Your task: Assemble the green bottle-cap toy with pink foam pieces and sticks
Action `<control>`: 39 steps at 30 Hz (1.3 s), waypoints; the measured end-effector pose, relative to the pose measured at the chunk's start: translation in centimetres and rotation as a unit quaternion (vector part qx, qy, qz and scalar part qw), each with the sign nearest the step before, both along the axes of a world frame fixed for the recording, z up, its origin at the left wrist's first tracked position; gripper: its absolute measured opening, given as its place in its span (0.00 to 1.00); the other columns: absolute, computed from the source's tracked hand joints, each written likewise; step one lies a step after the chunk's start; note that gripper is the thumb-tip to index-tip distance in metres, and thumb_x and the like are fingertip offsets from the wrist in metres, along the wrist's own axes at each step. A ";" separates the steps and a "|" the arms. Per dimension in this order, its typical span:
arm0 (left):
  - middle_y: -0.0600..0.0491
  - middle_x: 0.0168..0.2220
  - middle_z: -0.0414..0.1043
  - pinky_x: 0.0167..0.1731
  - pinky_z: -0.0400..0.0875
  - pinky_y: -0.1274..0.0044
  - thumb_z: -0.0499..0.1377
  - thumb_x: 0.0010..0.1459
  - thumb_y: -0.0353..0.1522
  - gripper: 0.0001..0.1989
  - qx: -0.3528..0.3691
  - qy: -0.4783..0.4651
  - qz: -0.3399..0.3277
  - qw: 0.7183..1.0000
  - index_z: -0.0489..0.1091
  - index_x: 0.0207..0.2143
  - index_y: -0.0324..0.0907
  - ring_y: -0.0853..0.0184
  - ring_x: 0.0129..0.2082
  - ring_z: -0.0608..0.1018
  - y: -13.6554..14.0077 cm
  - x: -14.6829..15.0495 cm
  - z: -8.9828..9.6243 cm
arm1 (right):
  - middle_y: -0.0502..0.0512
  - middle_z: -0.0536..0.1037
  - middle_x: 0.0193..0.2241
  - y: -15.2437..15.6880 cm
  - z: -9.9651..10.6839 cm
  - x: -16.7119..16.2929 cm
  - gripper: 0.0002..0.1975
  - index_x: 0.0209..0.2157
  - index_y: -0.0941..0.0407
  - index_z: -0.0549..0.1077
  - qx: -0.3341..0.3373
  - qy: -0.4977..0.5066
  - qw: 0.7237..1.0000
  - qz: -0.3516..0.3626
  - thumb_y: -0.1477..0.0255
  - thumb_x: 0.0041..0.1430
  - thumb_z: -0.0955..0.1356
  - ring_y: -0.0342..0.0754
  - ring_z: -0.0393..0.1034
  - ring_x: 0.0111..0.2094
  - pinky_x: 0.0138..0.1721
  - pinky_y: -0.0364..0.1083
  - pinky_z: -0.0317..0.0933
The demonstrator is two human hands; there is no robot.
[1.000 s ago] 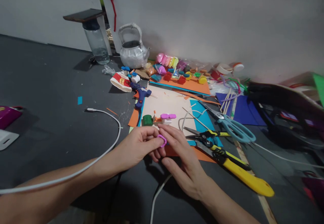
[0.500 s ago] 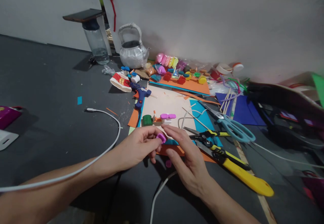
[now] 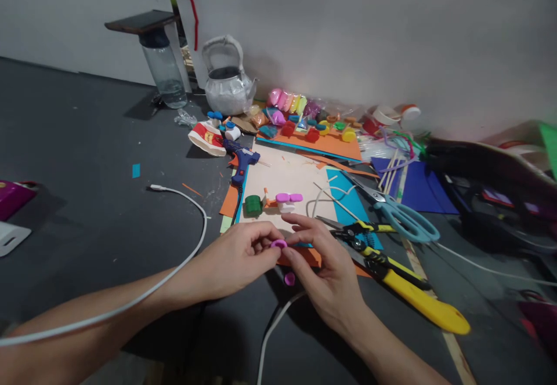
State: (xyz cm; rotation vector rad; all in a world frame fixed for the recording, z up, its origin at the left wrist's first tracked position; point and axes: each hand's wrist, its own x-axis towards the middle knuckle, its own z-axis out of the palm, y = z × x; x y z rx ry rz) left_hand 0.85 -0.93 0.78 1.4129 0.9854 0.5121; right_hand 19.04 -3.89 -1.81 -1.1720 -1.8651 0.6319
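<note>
A small ring of purple modelling clay point(image 3: 279, 244) sits between the fingertips of both hands above the front of the paper sheets. My left hand point(image 3: 243, 253) pinches it from the left, while the thumb and fingers of my right hand point(image 3: 319, 260) close on its right side. Just below on the dark table lies a small purple clay piece point(image 3: 289, 279). Beyond my fingers, a small piece with a purple top and white base point(image 3: 287, 200) stands on the pale paper point(image 3: 285, 167), beside a green roll point(image 3: 253, 205).
A blue glue gun point(image 3: 241, 162) lies left of the paper. To the right are blue-handled scissors point(image 3: 407, 217), pliers point(image 3: 369, 228) and a yellow cutter point(image 3: 426, 304). A white cable point(image 3: 204, 214) crosses my left forearm. A kettle point(image 3: 228, 89) and bottle point(image 3: 164, 75) stand behind.
My right hand has moved in to the left, and its thumb and fingers now meet the purple clay ring. The ring has turned to lie flatter between both hands.
</note>
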 end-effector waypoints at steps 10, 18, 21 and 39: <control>0.53 0.29 0.72 0.25 0.71 0.79 0.56 0.63 0.42 0.15 -0.146 -0.122 0.011 0.982 0.70 0.39 0.38 0.71 0.26 0.74 0.5 0.0 -1.2 | 0.59 0.77 0.48 0.2 0.2 0.4 0.06 0.32 0.52 0.74 -0.102 0.091 0.989 -0.051 0.67 0.63 0.68 0.52 0.73 0.50 0.52 0.54 0.66; 0.51 0.27 0.75 0.19 0.72 0.83 0.60 0.61 0.43 0.16 -0.247 -0.198 -0.008 0.949 0.71 0.33 0.37 0.73 0.22 0.75 0.4 0.4 -1.8 | 0.59 0.77 0.48 0.1 0.3 0.4 0.06 0.36 0.53 0.76 -0.130 0.126 0.983 -0.022 0.67 0.64 0.67 0.50 0.74 0.49 0.51 0.52 0.69; 0.51 0.26 0.75 0.19 0.73 0.84 0.61 0.60 0.41 0.15 -0.268 -0.230 -0.007 0.935 0.71 0.33 0.37 0.72 0.23 0.77 0.5 0.2 -1.5 | 0.57 0.78 0.48 0.2 0.5 0.6 0.06 0.40 0.51 0.76 -0.108 0.142 0.984 -0.023 0.68 0.65 0.66 0.49 0.73 0.49 0.50 0.50 0.70; 0.51 0.24 0.75 0.15 0.71 0.87 0.61 0.61 0.39 0.14 -0.294 -0.265 -0.015 0.918 0.73 0.32 0.36 0.74 0.19 0.74 0.6 -0.1 -1.2 | 0.57 0.77 0.50 0.5 0.7 1.3 0.12 0.48 0.46 0.77 -0.059 0.088 0.992 0.064 0.71 0.63 0.69 0.52 0.72 0.52 0.52 0.54 0.68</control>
